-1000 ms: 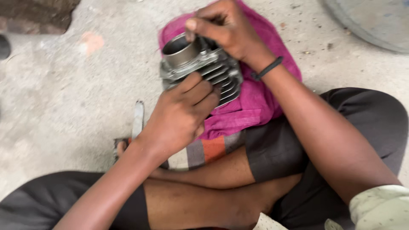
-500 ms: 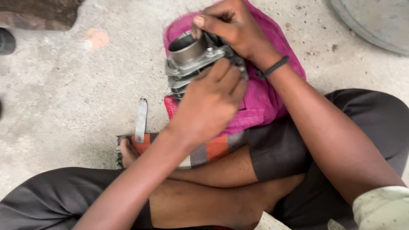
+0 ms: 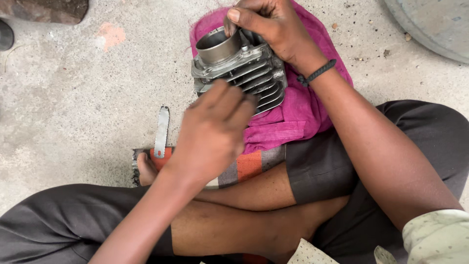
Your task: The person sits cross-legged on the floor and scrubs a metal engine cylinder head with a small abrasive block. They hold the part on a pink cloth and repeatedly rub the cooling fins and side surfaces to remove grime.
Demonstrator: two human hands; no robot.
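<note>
A grey metal engine cylinder (image 3: 244, 71) with cooling fins and a round sleeve on top rests tilted on a magenta cloth (image 3: 303, 107). My right hand (image 3: 273, 29) grips its upper far edge, thumb at the sleeve's rim; a black band circles that wrist. My left hand (image 3: 212, 132) is just below the cylinder's near side, fingers curled and blurred, fingertips at the lowest fins. I cannot tell if it holds anything small.
A flat grey metal strip (image 3: 161, 131) lies on the concrete floor left of the cloth. A striped orange and grey mat (image 3: 244, 168) lies under my crossed legs. A round grey slab (image 3: 430, 24) sits top right, a dark stone (image 3: 44, 10) top left.
My left hand slid down off the fins toward me, uncovering the cylinder's side. The right hand kept its grip on the top.
</note>
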